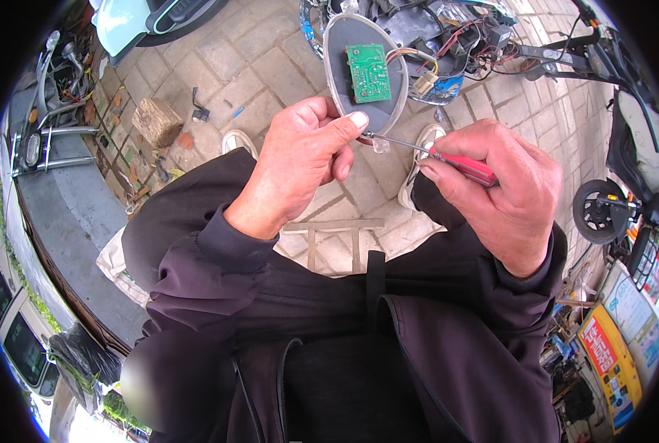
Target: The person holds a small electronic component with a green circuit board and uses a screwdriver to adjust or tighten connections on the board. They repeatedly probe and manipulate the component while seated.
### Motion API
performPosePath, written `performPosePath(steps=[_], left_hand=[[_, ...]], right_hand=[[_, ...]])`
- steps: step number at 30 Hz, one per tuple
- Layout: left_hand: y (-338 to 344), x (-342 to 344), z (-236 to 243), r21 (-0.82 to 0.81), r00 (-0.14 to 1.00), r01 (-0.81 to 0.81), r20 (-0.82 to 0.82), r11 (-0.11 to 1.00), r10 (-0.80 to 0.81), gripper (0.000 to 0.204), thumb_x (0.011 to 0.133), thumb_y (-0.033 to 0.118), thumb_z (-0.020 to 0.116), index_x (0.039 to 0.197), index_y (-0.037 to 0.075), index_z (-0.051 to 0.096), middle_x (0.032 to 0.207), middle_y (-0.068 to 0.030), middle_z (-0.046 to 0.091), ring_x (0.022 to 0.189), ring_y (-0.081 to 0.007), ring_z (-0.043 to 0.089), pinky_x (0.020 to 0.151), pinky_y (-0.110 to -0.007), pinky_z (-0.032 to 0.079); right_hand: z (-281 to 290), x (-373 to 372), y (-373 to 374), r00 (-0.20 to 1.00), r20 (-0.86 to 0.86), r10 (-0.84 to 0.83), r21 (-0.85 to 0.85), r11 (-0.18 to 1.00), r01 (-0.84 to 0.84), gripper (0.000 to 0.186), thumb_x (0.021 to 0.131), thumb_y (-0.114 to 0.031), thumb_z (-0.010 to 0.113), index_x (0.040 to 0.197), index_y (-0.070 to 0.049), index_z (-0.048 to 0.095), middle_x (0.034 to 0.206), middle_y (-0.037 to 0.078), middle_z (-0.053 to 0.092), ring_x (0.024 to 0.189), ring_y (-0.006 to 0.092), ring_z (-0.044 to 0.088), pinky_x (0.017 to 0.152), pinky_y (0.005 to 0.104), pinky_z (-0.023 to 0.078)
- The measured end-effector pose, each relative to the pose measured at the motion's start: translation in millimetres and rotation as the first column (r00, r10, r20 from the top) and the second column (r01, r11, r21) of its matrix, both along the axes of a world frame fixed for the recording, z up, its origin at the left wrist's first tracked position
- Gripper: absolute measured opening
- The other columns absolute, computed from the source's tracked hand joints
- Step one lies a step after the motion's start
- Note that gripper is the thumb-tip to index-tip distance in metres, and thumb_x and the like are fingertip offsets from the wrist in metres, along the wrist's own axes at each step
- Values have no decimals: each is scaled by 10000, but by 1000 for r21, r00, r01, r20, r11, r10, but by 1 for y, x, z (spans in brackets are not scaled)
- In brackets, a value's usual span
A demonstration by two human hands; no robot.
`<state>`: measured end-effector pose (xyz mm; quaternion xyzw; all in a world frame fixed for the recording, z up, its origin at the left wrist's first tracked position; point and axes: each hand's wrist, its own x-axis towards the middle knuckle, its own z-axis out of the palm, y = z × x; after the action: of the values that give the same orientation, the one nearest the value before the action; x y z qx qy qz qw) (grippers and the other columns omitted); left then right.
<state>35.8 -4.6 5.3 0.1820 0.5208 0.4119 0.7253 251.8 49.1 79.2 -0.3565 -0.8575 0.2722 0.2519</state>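
Note:
My left hand (296, 159) grips the lower edge of an oval grey plastic housing (344, 74), thumb on top and fingers curled. On the housing lies a green circuit board (368, 74), with coloured wires running to a cream connector plug (424, 83) at the right. My right hand (495, 184) is closed round a red-handled screwdriver (466, 166), whose metal shaft points left to the bottom edge of the housing, close to my left thumb. A small translucent piece (381, 145) hangs just below the shaft there; what it is attached to I cannot make out.
Beyond the housing lie opened dark scooter parts with wires (458, 40). A scooter wheel (595, 212) is at right, above signboards (602, 347). A wooden block (157, 122) rests on the paving, near a grey platform (71, 236) at left. A pale teal body panel (122, 22) is upper left.

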Motion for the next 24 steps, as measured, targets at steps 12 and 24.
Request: performPosePath(steps=[12,24], left_hand=[[0,3,-6,-1,999,-2,-44,1000,1,168,964,158,694,974,-4,650,607,3,568,489,-51,451,466,-229,301],[1,2,-7,-20,996,-6,-84,1000,4,165,941,127,707,978,-20,643,635,-2,581,496,-56,468,466,-230,315]], right_hand=[[-5,-4,-2,999,35,-24,-54,998,26,212,789,-54,836,915,-28,667,810,85,682,657,227,684,572,313,521],[-6,0,-3,994,106,-23,-132,991,37,196,848,-85,800,966,-31,653,816,101,683,700,264,687,630,346,523]])
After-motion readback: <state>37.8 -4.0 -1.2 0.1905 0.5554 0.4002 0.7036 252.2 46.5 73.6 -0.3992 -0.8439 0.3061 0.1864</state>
